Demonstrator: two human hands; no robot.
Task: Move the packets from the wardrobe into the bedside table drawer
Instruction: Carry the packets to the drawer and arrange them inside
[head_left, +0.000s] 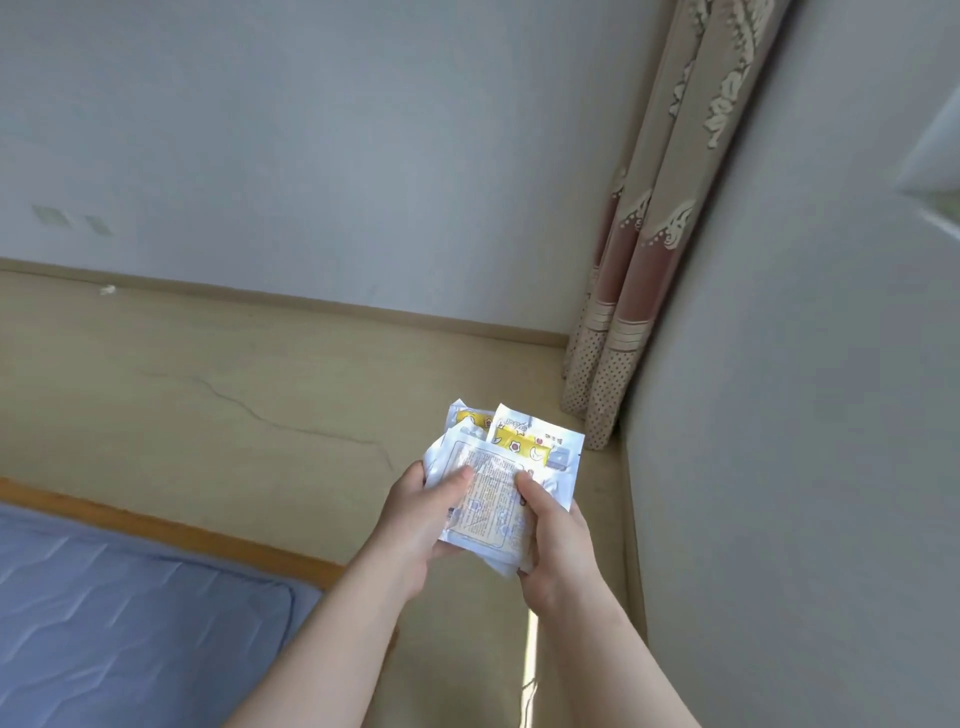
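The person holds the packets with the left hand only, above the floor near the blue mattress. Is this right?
No: in the head view the left hand and the right hand both grip the packets, above the floor near the blue mattress.

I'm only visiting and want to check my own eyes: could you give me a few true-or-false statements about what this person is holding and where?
1. Both the left hand and the right hand hold the packets. True.
2. The packets lie on the blue mattress. False: they are held up over the beige floor, and the mattress is at lower left.
3. A patterned curtain hangs in the corner of the room. True.
4. Only one packet is held. False: several are stacked, some with yellow print.
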